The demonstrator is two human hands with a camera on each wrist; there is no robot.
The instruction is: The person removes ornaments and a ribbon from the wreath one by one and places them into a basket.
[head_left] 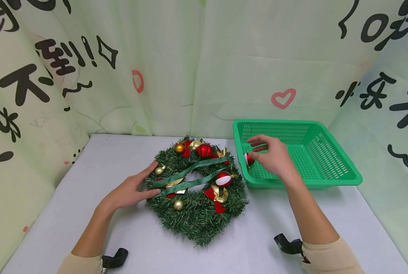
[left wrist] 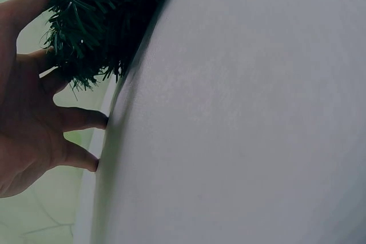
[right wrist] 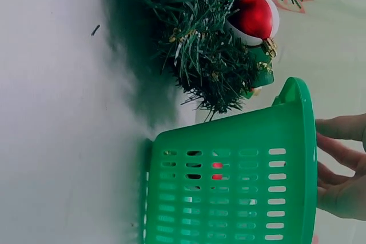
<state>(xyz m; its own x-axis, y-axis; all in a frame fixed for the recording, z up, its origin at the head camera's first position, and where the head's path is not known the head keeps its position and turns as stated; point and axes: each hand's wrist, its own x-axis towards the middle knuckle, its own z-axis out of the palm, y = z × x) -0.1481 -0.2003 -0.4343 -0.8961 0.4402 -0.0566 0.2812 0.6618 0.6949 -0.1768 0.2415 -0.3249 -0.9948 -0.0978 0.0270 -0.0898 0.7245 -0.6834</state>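
A green wreath lies on the table, trimmed with red and gold bows, gold balls, a red ball and a red-and-white ball. Across its middle runs a dark green ribbon in two strands. My left hand rests against the wreath's left side with fingers spread, the thumb by the ribbon's end. Over the near left part of the green basket, my right hand hangs with loosely bent fingers. Below its fingertips, another red-and-white ball sits inside the basket.
The basket's left wall stands close beside the wreath's right edge. A white cloth covers the table. Pale curtains with printed characters and hearts hang around the back and sides. A black wrist mount shows at the right cuff.
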